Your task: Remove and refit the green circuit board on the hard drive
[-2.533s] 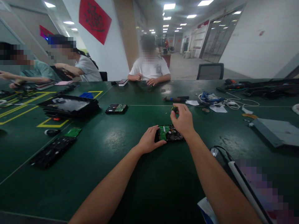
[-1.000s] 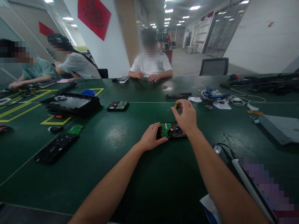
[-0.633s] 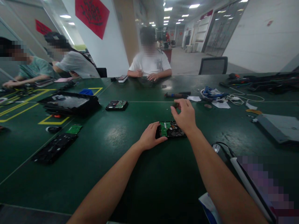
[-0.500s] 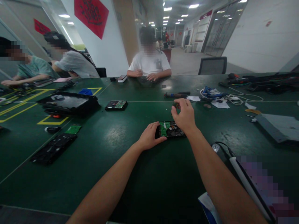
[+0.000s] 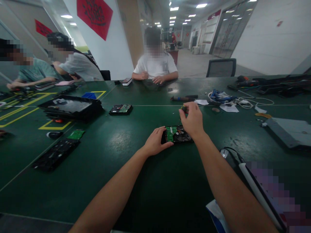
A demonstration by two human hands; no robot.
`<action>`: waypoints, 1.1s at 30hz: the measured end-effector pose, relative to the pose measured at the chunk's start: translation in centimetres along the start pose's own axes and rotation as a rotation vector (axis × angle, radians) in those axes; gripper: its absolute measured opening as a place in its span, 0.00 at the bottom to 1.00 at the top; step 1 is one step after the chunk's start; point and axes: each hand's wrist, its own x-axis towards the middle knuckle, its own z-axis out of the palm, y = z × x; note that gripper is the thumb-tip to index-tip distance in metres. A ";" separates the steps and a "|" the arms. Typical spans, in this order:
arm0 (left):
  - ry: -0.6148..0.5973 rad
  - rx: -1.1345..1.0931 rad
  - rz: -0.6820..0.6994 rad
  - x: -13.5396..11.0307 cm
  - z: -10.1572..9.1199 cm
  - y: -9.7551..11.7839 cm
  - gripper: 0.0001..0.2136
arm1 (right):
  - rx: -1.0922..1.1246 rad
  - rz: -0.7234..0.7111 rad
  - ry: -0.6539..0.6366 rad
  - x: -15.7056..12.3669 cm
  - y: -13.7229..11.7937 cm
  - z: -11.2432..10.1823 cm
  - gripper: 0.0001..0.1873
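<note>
A black hard drive (image 5: 180, 134) with a green circuit board lies on the table in front of me. My left hand (image 5: 156, 141) grips its left end, fingers along the far edge and thumb along the near one. Above the drive's right part, my right hand (image 5: 191, 118) is closed around a small screwdriver (image 5: 184, 108). Its dark handle shows between thumb and fingers, and a thin shaft points down toward the drive's far edge. The tip is too small to make out. My right hand and wrist hide the drive's right end.
Another hard drive (image 5: 120, 109) lies farther left, beyond black trays (image 5: 73, 108). A loose green board (image 5: 76, 134) touches a black panel (image 5: 57, 154). Tools (image 5: 184, 98), cables (image 5: 222, 97) and a grey metal case (image 5: 289, 131) lie to the right. A person (image 5: 155, 64) sits opposite.
My right fingers have shifted slightly around the screwdriver handle, which shows a little differently. My left hand and the hard drive stay in place.
</note>
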 end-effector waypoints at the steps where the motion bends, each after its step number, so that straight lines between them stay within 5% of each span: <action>1: 0.003 0.000 0.003 0.0 0.0 0.0 0.36 | 0.012 0.017 0.005 0.0 0.2 0.1 0.12; 33: 0.002 -0.008 -0.008 0.0 0.2 -0.1 0.36 | 0.022 -0.064 0.006 0.0 -0.4 -0.2 0.08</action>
